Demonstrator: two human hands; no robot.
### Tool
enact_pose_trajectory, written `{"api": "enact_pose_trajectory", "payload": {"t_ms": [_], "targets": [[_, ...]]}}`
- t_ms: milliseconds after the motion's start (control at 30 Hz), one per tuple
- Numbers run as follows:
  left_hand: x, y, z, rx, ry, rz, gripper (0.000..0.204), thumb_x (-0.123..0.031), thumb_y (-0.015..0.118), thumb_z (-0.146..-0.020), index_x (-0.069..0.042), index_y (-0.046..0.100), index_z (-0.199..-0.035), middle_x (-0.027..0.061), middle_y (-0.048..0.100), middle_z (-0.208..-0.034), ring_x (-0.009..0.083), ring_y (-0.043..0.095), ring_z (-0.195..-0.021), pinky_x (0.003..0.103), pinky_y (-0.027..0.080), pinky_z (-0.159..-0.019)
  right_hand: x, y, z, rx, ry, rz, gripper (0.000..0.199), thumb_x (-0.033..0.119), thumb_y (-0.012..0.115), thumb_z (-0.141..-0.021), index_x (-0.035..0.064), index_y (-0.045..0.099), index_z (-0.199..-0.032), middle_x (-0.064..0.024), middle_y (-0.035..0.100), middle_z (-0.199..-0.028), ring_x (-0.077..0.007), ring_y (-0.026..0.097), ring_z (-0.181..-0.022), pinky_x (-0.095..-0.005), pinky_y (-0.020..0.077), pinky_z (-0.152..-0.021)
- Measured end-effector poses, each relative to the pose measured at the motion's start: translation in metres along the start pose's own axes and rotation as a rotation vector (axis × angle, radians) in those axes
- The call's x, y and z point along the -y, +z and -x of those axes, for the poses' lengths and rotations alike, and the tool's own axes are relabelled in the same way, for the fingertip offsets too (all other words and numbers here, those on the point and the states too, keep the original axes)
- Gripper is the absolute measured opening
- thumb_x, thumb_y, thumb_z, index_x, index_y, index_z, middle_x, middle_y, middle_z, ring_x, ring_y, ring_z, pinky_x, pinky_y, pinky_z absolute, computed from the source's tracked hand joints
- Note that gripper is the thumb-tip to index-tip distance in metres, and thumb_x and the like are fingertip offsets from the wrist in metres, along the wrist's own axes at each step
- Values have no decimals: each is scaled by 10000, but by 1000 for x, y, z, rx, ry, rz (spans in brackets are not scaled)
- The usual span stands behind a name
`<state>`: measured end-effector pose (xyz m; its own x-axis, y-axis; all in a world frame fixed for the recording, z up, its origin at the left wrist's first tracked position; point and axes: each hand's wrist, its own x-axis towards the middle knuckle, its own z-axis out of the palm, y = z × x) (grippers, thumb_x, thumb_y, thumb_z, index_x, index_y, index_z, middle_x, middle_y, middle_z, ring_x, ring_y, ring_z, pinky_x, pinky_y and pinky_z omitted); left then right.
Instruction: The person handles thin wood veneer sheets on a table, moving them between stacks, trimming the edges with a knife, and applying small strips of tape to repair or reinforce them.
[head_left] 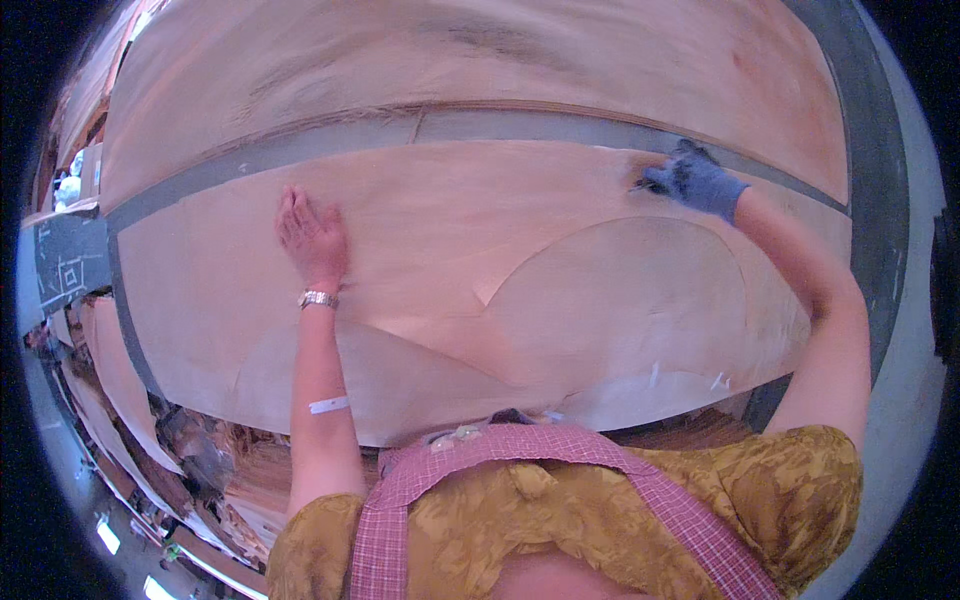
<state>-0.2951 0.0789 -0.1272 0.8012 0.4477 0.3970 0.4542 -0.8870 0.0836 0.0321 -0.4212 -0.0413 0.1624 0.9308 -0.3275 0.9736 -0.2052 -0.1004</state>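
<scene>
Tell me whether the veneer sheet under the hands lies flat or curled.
Flat: the veneer sheet lies spread across the table, with the left hand pressed palm-down on it and the gloved right hand at its far edge.

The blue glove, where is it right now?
In the head view the blue glove is on the right hand, upper right, at the far edge of the thin wood sheet, beside the grey strip.

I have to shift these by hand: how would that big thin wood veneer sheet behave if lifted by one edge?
The veneer sheet looks very thin and wide, so it would probably sag and flex. Its curved overlapping pieces suggest it may split easily. It is likely light for its size.
</scene>
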Motion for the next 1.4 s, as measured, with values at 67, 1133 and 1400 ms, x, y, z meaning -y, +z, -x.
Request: {"api": "enact_pose_trajectory", "payload": {"t_ms": [67, 1133, 1400], "targets": [[-16, -2, -9, 83, -25, 10, 611, -388, 569, -916, -21, 410, -1378, 168, 399, -1456, 327, 345, -1358, 483, 251, -1126, -64, 14, 39, 142, 90, 139, 158, 301, 512, -946, 224, 612, -1042, -98, 650, -743, -297, 641, -666, -456, 479, -663], [-47, -34, -22, 538, -124, 32, 740, -455, 577, -866, 28, 404, -1399, 180, 385, -1473, 342, 312, -1388, 437, 211, -1163, 425, 27, -45, 160, -6, -1158, 469, 365, 737, -822, 76, 630, -1175, -156, 686, -1029, -203, 670, -891, -341, 508, -828], [-48, -31, -20, 644, -119, -7, 836, -491, 631, -842, 11, 350, -1448, 196, 281, -1544, 327, 273, -1424, 420, 188, -1186, 442, -33, -146, -396, 252, -1832, 269, 253, 594, -958, 79, 659, -1153, 46, 638, -831, -12, 445, -575, -188, 372, -486]]}}
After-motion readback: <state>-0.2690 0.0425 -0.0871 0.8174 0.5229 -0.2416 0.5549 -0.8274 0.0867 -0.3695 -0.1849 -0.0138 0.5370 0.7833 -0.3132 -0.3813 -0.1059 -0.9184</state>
